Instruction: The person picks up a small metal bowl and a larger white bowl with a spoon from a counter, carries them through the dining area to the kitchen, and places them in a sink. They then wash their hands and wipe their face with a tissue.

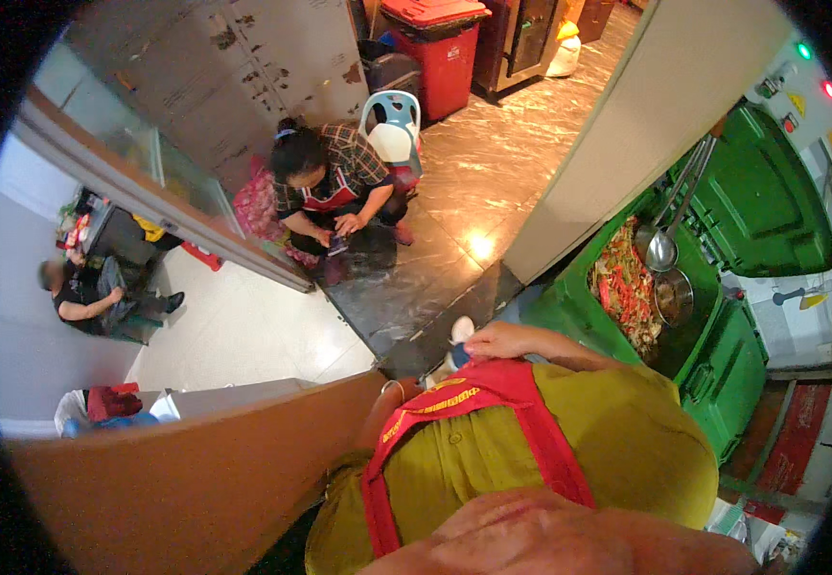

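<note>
My right hand [500, 340] rests at the front of my red apron [549, 449], fingers bent; whether it grips anything is unclear. My left hand [409, 387] is mostly hidden by the apron, and a bracelet [393, 387] shows at that wrist. To my right stands a green wheeled bin [581, 309] with its lid [761, 194] up. Red and pale food scraps [624, 280] fill part of it. A long-handled metal ladle [663, 250] leans inside, beside a round metal vessel [673, 296]. Neither hand touches the bin.
Ahead, a person [333, 172] squats in the doorway over a phone [338, 244], near a small chair [392, 133]. A red lidded bin [447, 68] stands behind. At left, another person [96, 298] sits beyond a brown door [193, 467]. A pale wall edge [624, 129] separates the doorway from the bin.
</note>
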A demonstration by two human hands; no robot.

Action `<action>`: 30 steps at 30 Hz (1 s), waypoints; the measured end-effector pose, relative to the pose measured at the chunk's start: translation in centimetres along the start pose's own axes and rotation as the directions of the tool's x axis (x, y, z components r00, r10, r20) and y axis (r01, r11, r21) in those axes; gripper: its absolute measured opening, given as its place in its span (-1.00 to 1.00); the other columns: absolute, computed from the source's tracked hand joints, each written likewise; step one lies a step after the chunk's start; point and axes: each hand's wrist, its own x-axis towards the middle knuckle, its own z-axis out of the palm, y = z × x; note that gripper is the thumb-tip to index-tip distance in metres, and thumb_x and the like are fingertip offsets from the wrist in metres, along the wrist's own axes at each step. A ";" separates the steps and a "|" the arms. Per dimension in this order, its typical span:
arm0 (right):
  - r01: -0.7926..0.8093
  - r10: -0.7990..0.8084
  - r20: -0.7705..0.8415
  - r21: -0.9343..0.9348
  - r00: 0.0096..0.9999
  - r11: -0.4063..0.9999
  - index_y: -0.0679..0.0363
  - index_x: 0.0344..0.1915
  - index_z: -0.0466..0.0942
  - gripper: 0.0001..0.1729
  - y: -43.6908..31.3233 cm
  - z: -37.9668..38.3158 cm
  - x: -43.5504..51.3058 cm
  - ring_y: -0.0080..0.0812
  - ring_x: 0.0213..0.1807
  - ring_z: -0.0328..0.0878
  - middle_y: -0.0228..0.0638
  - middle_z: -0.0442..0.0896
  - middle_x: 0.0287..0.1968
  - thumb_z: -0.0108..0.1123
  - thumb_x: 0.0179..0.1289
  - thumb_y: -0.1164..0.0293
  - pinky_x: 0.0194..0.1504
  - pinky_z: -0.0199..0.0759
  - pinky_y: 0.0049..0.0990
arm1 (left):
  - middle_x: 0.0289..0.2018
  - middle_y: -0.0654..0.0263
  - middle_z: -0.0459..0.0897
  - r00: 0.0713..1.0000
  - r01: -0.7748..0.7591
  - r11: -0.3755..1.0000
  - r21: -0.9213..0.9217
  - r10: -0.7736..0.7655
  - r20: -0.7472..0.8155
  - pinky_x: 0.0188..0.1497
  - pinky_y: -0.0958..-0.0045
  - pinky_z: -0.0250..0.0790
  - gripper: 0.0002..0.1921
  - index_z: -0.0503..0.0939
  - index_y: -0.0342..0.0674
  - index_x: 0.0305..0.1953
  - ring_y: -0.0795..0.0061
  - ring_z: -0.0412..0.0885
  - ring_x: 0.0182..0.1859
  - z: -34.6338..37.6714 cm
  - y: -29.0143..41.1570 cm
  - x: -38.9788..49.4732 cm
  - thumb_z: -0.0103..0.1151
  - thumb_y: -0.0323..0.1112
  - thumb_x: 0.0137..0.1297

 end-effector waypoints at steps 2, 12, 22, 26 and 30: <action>0.021 -0.029 -0.090 -0.085 0.996 0.996 0.21 -0.11 0.52 -0.58 0.0 -2.4 1.8 -0.25 -0.24 0.56 -0.15 0.62 -0.22 -0.07 0.34 0.11 -0.18 0.42 -0.33 | -0.09 0.01 0.59 1.000 -0.022 1.000 0.011 0.021 0.011 0.02 0.32 0.38 -0.62 0.55 -0.29 -0.06 0.18 0.55 -0.05 -2.1 1.4 2.9 -0.07 -0.14 0.28; -0.045 0.018 -0.206 -0.126 0.978 0.991 0.27 -0.03 0.47 -0.60 0.3 -18.2 6.3 -0.12 -0.07 0.52 -0.05 0.57 -0.12 0.01 0.29 0.19 -0.06 0.38 -0.30 | -0.08 0.03 0.59 0.995 0.085 0.970 -0.227 -0.096 -0.040 0.03 0.34 0.37 -0.61 0.54 -0.29 -0.03 0.22 0.55 -0.04 -12.7 6.8 7.0 -0.07 -0.13 0.29; -0.024 -0.026 -0.297 -0.165 0.954 0.986 0.25 0.02 0.43 -0.54 2.3 -30.7 10.4 -0.01 -0.09 0.52 0.01 0.58 -0.14 0.03 0.25 0.16 -0.08 0.40 -0.20 | -0.02 0.05 0.56 0.997 -0.065 0.998 -0.023 0.064 -0.033 0.11 0.36 0.32 -0.54 0.47 -0.25 0.07 0.26 0.51 0.03 -19.5 15.8 19.2 -0.05 -0.05 0.29; 0.015 -0.049 -0.394 -0.089 0.918 0.996 0.24 0.00 0.45 -0.53 6.1 -36.5 13.4 -0.04 -0.12 0.55 0.00 0.59 -0.14 0.03 0.23 0.13 -0.09 0.42 -0.21 | -0.04 0.05 0.56 0.991 -0.094 0.980 0.177 0.075 0.108 0.10 0.32 0.32 -0.54 0.50 -0.22 0.04 0.22 0.52 0.03 -22.8 18.5 26.7 -0.04 -0.01 0.27; -0.185 0.127 -0.434 -0.093 0.892 0.978 0.32 -0.05 0.50 -0.55 13.1 -42.9 19.5 -0.09 -0.10 0.56 0.02 0.61 -0.16 0.07 0.22 0.19 -0.09 0.43 -0.27 | -0.05 0.05 0.57 0.986 -0.071 0.982 0.174 0.042 0.160 0.09 0.32 0.33 -0.54 0.50 -0.21 0.03 0.21 0.52 0.02 -27.3 22.4 34.0 -0.04 -0.01 0.26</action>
